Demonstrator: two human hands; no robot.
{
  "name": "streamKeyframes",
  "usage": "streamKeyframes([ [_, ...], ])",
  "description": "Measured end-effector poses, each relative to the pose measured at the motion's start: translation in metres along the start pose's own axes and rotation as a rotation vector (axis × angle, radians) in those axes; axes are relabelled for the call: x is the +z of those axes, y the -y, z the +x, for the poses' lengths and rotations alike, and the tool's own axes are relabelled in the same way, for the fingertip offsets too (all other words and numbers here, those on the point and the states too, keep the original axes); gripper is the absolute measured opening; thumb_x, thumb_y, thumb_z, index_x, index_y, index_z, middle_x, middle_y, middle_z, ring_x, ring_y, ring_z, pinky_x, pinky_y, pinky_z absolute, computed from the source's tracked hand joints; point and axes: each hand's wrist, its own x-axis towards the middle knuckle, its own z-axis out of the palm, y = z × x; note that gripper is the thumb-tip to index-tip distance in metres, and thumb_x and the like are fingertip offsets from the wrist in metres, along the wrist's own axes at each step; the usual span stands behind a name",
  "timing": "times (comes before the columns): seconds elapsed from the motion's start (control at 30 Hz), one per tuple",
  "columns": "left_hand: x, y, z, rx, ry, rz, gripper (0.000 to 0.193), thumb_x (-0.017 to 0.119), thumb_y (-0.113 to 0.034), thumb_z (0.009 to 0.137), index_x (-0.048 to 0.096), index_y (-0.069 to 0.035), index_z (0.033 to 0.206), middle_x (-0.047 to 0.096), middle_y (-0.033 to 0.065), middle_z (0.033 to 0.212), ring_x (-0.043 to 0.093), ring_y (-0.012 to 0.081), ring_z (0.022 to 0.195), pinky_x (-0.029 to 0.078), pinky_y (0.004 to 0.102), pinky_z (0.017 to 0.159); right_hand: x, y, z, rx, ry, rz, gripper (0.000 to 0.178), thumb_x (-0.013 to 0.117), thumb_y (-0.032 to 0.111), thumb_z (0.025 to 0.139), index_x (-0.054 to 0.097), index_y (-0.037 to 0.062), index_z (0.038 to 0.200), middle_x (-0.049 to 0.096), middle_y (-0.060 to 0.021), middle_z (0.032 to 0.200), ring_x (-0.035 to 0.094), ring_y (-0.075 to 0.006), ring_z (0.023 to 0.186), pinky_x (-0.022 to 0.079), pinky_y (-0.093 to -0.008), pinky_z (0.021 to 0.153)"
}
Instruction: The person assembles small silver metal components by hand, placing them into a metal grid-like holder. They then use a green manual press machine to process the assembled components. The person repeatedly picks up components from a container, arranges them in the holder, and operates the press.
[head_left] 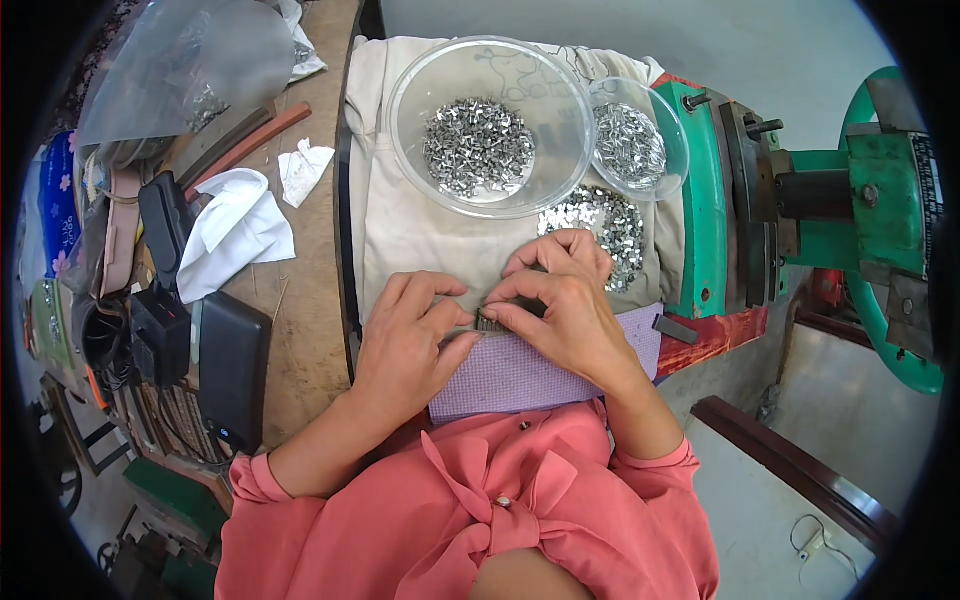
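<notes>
A small grey metal piece (488, 322) with a ridged side is pinched between the thumb and index finger of my right hand (572, 305); the fingers cover much of it. Close on its left is my left hand (405, 340), fingers curled and apart, index fingertip and thumb near the piece's left end. Whether they touch it I cannot make out. Both hands are over the far edge of a purple textured pad (520, 375) lying across my lap. Just beyond my right hand lies a loose pile of flat shiny metal pieces (622, 240) on a beige cloth (385, 225).
Beyond the hands stand a large clear tub (400, 130) of small metal parts and a smaller clear bowl (680, 165) of silvery pieces. A green machine (705, 210) with a handwheel (860, 300) is at right. White cloth (235, 230) and a black case (232, 365) lie on the left bench.
</notes>
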Motion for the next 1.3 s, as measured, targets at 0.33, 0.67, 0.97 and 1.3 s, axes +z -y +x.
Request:
streamKeyframes([
  [0.33, -0.001, -0.002, 0.002, -0.029, 0.005, -0.011, 0.027, 0.08, -0.008, 0.07, 0.068, -0.004, 0.093, 0.062, 0.0101, 0.111, 0.056, 0.0312, 0.103, 0.047, 0.0404, 0.087, -0.002, 0.001, -0.004, -0.029, -0.067, -0.009, 0.011, 0.081, 0.023, 0.074, 0.076, 0.0168, 0.082, 0.06, 0.0008, 0.097, 0.047, -0.0257, 0.107, 0.029, -0.0437, 0.095],
  [0.67, 0.002, -0.004, 0.002, -0.054, -0.004, -0.008, 0.025, 0.081, -0.006, 0.068, 0.071, -0.003, 0.091, 0.062, 0.0097, 0.11, 0.055, 0.0292, 0.102, 0.046, 0.0376, 0.087, -0.034, -0.033, -0.112, 0.221, -0.578, 0.272, 0.015, 0.078, -0.001, 0.074, 0.074, 0.0039, 0.088, 0.063, -0.0036, 0.085, 0.055, -0.0178, 0.081, 0.044, -0.0289, 0.072],
  [0.97, 0.007, -0.007, 0.0, -0.057, -0.002, -0.017, 0.023, 0.081, -0.004, 0.068, 0.069, -0.004, 0.088, 0.062, 0.0099, 0.112, 0.054, 0.0295, 0.105, 0.045, 0.0381, 0.087, -0.015, -0.08, -0.148, 0.418, -0.84, -0.256, 0.024, 0.077, 0.007, 0.083, 0.073, 0.0037, 0.107, 0.063, -0.0093, 0.107, 0.056, -0.0215, 0.101, 0.046, -0.0331, 0.084],
  [1.3, 0.007, -0.005, -0.002, -0.033, -0.012, -0.033, 0.022, 0.08, -0.004, 0.069, 0.069, -0.005, 0.088, 0.063, 0.008, 0.111, 0.053, 0.0286, 0.106, 0.042, 0.0377, 0.092, -0.022, -0.091, -0.156, 0.429, -0.697, -0.301, 0.034, 0.079, 0.011, 0.079, 0.073, 0.0078, 0.113, 0.065, -0.0089, 0.113, 0.054, -0.0285, 0.111, 0.041, -0.0397, 0.1],
])
